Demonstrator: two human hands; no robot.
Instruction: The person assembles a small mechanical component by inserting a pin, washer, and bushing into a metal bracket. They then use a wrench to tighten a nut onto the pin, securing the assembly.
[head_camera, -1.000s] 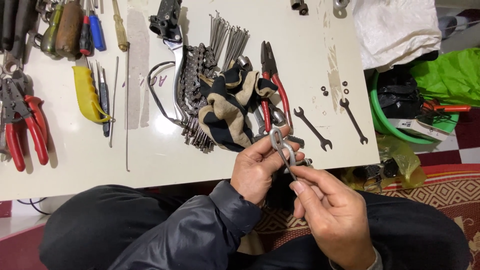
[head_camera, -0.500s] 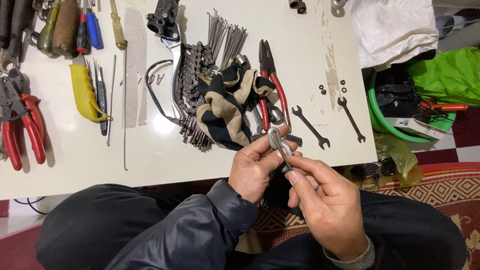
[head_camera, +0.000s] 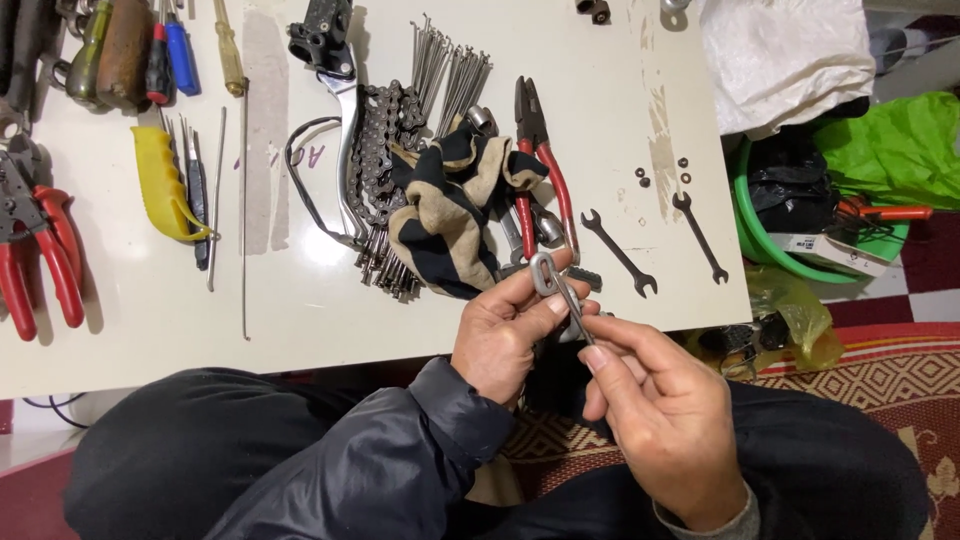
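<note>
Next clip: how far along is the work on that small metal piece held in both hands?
Done: nothing looks finished. The bike chain, spokes and two small spanners lie loose on the white table. In hand: the left hand and right hand pinch a small metal tool at the table edge, fingers closed around it. Left: I cannot tell, since no fitted part shows.

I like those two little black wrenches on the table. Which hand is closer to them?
Right. The right hand sits just below the two small wrenches. The left hand is further off to their left. Both hands hold a small metal tool.
</note>
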